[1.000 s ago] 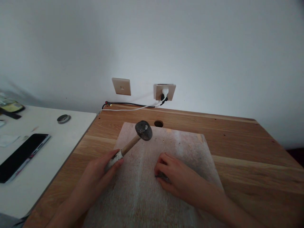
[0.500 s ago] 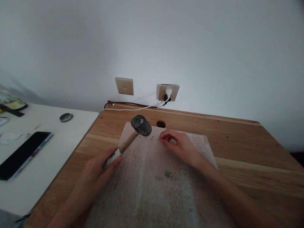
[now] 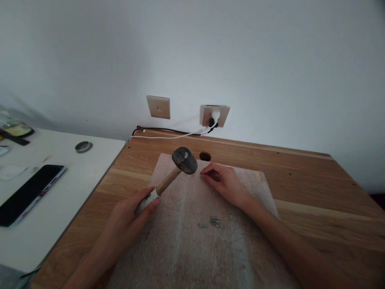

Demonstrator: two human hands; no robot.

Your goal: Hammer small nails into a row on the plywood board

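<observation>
My left hand (image 3: 128, 218) is wrapped round the white-covered grip of a rubber mallet (image 3: 184, 160). The mallet's dark head is raised over the far part of a worn wooden board (image 3: 192, 257), just left of my right fingertips. On the far side of that board, my right hand (image 3: 230, 184) is closed in a pinch at its surface. Whatever lies between thumb and forefinger is too small to make out. Several small metal screws or nails (image 3: 214, 221) lie loose on the middle of the board, nearer to me than the right hand.
The board rests on a wooden tabletop (image 3: 315, 192) with a round cable hole (image 3: 205, 156). Cables (image 3: 168, 137) run along the wall to a socket (image 3: 215, 115). At left, a white table (image 3: 75, 180) carries a phone-like black slab (image 3: 30, 194), a round tin (image 3: 83, 147) and a bottle (image 3: 18, 129).
The mallet and my left hand have shifted slightly to the right, bringing the mallet head closer to my right fingertips. My right hand keeps its pinch in nearly the same spot.
</observation>
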